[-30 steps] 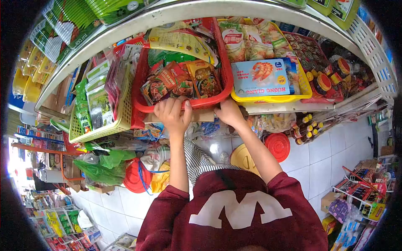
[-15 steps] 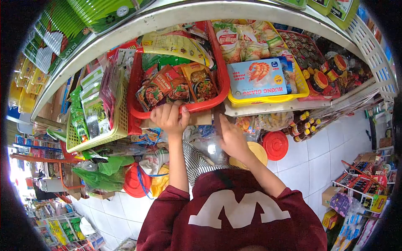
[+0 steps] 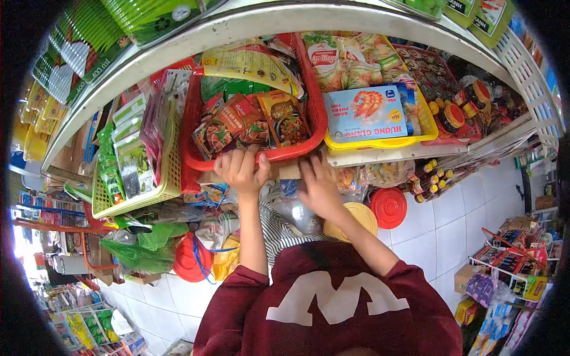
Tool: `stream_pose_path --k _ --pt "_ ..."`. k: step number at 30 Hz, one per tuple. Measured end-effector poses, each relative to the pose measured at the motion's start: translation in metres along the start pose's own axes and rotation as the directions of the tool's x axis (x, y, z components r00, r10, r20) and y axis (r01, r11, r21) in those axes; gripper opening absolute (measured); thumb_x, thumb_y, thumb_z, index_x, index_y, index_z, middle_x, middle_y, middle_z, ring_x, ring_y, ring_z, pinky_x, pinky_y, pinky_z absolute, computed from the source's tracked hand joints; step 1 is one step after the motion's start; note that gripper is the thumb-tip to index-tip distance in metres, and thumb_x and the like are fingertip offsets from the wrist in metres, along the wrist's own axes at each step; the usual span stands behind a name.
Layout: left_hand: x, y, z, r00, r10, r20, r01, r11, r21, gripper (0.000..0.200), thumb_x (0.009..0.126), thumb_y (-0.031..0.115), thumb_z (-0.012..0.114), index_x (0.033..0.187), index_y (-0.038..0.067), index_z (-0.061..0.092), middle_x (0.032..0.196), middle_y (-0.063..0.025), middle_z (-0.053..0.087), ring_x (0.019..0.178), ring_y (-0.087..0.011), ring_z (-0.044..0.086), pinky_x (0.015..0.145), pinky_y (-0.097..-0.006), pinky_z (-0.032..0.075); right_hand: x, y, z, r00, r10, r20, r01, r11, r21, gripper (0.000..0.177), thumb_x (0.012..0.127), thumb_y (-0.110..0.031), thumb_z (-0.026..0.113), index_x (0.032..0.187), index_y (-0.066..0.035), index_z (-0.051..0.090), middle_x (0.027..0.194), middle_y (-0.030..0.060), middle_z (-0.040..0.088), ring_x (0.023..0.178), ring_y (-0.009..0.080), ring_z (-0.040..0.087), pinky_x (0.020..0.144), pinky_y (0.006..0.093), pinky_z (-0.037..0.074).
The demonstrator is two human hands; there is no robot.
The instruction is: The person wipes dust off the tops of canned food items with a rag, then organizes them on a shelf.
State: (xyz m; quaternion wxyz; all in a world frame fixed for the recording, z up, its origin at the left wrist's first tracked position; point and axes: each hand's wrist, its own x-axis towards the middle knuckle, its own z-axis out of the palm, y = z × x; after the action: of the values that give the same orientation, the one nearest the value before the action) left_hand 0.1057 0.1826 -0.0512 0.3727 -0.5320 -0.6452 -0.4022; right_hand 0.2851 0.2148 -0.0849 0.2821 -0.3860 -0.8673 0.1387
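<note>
My left hand (image 3: 240, 170) is closed over the front rim of a red plastic basket (image 3: 295, 153), with the thumb apart at the right. Seasoning packets (image 3: 240, 115) and a yellow bag (image 3: 252, 66) fill this basket. Just right of and below the basket's front, my right hand (image 3: 322, 187) reaches up to the shelf edge. Its fingers are stretched out beside a brown cardboard strip (image 3: 284, 172), the tips in shadow; nothing shows in them. A yellow tray (image 3: 380, 144) stands to the right, bearing a blue prawn-cracker box (image 3: 365, 113) and mayonnaise packs (image 3: 350, 65).
A cream basket of packets (image 3: 139, 199) stands left on the shelf. The upper shelf's white edge (image 3: 261, 24) arches overhead. Sauce bottles (image 3: 432, 180), a red lid (image 3: 389, 207) and a yellow lid (image 3: 359, 221) are below right. Green plastic bags (image 3: 145, 246) hang lower left.
My right hand has moved slightly left and up, its fingers now closer to the cardboard under the red basket. My left hand stays on the basket's rim.
</note>
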Motion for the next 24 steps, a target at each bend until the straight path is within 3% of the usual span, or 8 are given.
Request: stream_pose_path --k 2,5,11,16,19,21,24 --pt "0.002 0.0 -0.002 1.0 -0.007 0.015 0.007 1.0 0.007 0.021 0.074 0.03 0.052 0.07 0.011 0.061 0.064 -0.0008 0.051 0.063 -0.018 0.047 0.067 -0.0317 0.03 -0.006 0.001 0.021 0.997 -0.074 0.005 0.074 0.98 -0.186 0.061 0.063 -0.005 0.061 0.121 -0.003 0.04 0.119 0.0193 0.042 0.115 0.0379 0.036 0.093 0.0482 0.03" --pt "0.001 0.004 -0.005 1.0 -0.018 0.024 0.017 0.999 0.028 0.021 0.075 0.029 0.052 0.069 0.011 0.061 0.063 -0.0015 0.051 0.063 -0.0187 0.047 0.067 -0.0314 0.031 -0.005 0.014 0.015 0.992 -0.113 0.056 0.12 0.984 -0.135 0.065 0.062 -0.008 0.063 0.123 -0.008 0.042 0.121 0.0137 0.043 0.114 0.0377 0.035 0.091 0.0483 0.031" --pt "-0.002 -0.003 0.008 0.991 0.058 -0.117 -0.06 0.998 -0.02 0.02 0.073 0.029 0.053 0.071 0.012 0.063 0.062 0.0004 0.052 0.06 -0.0172 0.047 0.064 -0.0312 0.03 -0.007 0.011 0.014 0.996 -0.054 -0.066 0.032 0.955 -0.293 0.058 0.059 -0.015 0.066 0.115 -0.017 0.051 0.121 0.0029 0.044 0.105 0.0308 0.04 0.084 0.0397 0.033" --pt "-0.001 -0.001 0.001 0.998 0.054 -0.028 -0.053 0.998 0.023 0.024 0.078 0.028 0.05 0.07 0.009 0.062 0.065 -0.0014 0.056 0.064 -0.0183 0.05 0.068 -0.0314 0.031 -0.009 0.012 -0.007 0.993 -0.096 -0.068 0.092 0.994 -0.06 0.035 0.058 -0.015 0.065 0.092 -0.011 0.063 0.096 0.0008 0.056 0.09 0.0242 0.045 0.076 0.0366 0.036" --pt "-0.001 0.0 0.005 0.996 0.035 -0.086 -0.033 0.999 0.016 0.021 0.075 0.03 0.052 0.07 0.012 0.062 0.062 -0.0002 0.052 0.062 -0.0178 0.047 0.067 -0.0313 0.031 -0.031 0.036 -0.035 0.922 -0.029 0.386 0.03 1.0 0.005 0.033 0.058 -0.019 0.062 0.089 -0.008 0.063 0.088 0.0065 0.058 0.085 0.0284 0.051 0.077 0.0367 0.041" --pt "-0.002 0.002 0.005 0.998 0.012 -0.064 -0.011 1.0 0.011 0.022 0.075 0.03 0.051 0.07 0.012 0.062 0.062 -0.0006 0.051 0.064 -0.018 0.047 0.068 -0.0321 0.03 -0.034 0.037 -0.063 0.874 0.16 0.46 -0.256 0.954 0.155 0.035 0.06 -0.021 0.066 0.091 -0.006 0.06 0.094 0.0106 0.058 0.088 0.0322 0.052 0.079 0.0457 0.041" --pt "-0.003 0.001 0.005 0.998 0.01 -0.059 -0.009 1.0 0.012 0.023 0.076 0.031 0.051 0.07 0.012 0.062 0.062 -0.0006 0.051 0.064 -0.0178 0.047 0.068 -0.0318 0.03 -0.023 0.015 -0.082 0.971 0.226 0.076 -0.237 0.95 0.205 0.044 0.061 -0.017 0.063 0.103 -0.007 0.055 0.101 0.0108 0.057 0.096 0.0317 0.05 0.082 0.043 0.04"
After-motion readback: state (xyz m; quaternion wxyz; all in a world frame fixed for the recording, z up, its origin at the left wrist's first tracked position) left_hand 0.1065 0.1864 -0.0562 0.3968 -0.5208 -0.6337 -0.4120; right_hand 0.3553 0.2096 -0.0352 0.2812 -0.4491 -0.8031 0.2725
